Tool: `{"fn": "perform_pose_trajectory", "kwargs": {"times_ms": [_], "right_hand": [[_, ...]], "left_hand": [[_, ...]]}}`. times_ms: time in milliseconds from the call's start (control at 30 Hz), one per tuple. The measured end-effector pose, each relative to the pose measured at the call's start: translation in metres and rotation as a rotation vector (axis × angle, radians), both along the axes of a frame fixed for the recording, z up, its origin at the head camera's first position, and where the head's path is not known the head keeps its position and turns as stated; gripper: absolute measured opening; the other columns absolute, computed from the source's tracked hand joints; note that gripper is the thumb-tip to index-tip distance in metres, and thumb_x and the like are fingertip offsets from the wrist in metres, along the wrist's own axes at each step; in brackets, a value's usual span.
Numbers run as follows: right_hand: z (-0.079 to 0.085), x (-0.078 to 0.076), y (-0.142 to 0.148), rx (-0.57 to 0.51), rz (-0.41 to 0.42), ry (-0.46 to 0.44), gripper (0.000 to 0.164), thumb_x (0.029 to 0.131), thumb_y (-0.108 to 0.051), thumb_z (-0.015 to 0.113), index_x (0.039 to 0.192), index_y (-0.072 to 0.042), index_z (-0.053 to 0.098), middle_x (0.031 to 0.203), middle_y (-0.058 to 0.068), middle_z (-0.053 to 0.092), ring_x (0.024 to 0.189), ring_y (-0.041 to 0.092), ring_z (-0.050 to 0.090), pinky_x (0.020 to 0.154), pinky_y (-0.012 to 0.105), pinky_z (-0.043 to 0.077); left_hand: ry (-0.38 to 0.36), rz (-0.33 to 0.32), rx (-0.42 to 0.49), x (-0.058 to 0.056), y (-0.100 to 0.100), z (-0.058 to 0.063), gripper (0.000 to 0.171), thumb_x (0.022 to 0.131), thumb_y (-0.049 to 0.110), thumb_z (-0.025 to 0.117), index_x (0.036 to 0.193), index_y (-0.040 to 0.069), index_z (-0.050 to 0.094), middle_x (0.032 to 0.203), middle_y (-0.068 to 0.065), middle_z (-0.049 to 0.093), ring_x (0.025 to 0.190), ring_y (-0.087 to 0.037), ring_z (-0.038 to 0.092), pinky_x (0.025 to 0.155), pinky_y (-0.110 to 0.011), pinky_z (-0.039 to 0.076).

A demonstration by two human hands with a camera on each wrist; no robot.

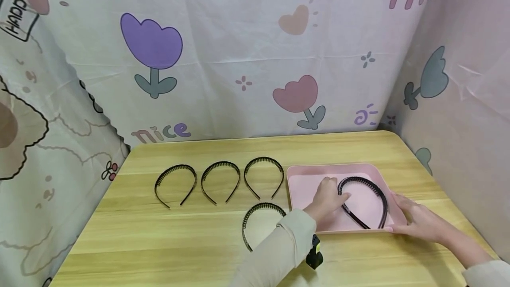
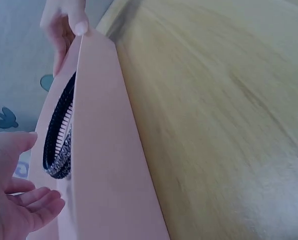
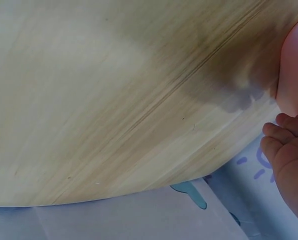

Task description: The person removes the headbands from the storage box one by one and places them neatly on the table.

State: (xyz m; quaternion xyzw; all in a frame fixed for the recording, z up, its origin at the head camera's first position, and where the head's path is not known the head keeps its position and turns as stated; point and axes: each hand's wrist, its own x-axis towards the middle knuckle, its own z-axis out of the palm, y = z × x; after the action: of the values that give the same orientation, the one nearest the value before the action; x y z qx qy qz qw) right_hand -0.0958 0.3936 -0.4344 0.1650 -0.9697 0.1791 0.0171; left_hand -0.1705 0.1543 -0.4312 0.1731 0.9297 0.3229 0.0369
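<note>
In the head view a pink tray (image 1: 308, 180) stands on the right of the table, with black toothed headbands (image 1: 376, 188) lying close together inside its right half; their exact number is unclear. My left hand (image 1: 324, 199) is inside the tray at the headbands' left side. In the left wrist view, its thumb and fingers are spread apart beside the headbands (image 2: 58, 130). My right hand (image 1: 422, 220) holds the tray's front right corner, the thumb at the rim and the fingers along the outer wall. The right wrist view shows those fingers (image 3: 283, 131) bent by the pink wall.
Three black headbands (image 1: 175, 167) (image 1: 220, 163) (image 1: 264, 159) lie in a row left of the tray. Another headband (image 1: 255, 209) lies in front of them, partly covered by my left sleeve (image 1: 275, 251). A patterned cloth (image 1: 223, 56) hangs behind the wooden table (image 1: 159, 242).
</note>
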Motion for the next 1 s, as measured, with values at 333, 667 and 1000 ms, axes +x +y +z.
{"fn": "perform_pose_trajectory", "kwargs": {"times_ms": [333,667,1000], "right_hand": [[0.000,-0.002,0.000,-0.012,0.026,0.035,0.094,0.068,-0.035,0.079,0.132,0.017,0.035,0.129,0.038,0.043,0.111,0.055,0.045,0.086,-0.009,-0.004],[-0.003,-0.001,0.002,-0.023,0.012,0.024,0.095,0.068,-0.035,0.080,0.132,0.019,0.035,0.129,0.040,0.042,0.111,0.057,0.044,0.087,-0.010,-0.005],[-0.002,0.000,0.001,-0.012,-0.002,0.011,0.095,0.068,-0.036,0.079,0.131,0.020,0.035,0.128,0.040,0.042,0.112,0.057,0.044,0.085,-0.009,-0.006]], "left_hand": [[0.009,0.044,-0.122,-0.002,0.013,0.002,0.028,0.081,0.032,0.071,0.086,0.005,0.064,0.087,-0.003,0.059,0.076,-0.006,0.055,0.064,-0.012,0.048],[0.068,0.066,-0.111,-0.007,0.017,-0.007,0.029,0.081,0.024,0.071,0.060,0.009,0.059,0.068,-0.001,0.067,0.057,-0.004,0.055,0.050,-0.012,0.043],[0.002,0.120,-0.121,-0.006,0.019,-0.006,0.016,0.081,0.014,0.068,0.068,0.007,0.065,0.071,-0.003,0.069,0.058,-0.005,0.059,0.045,-0.015,0.044]]}}
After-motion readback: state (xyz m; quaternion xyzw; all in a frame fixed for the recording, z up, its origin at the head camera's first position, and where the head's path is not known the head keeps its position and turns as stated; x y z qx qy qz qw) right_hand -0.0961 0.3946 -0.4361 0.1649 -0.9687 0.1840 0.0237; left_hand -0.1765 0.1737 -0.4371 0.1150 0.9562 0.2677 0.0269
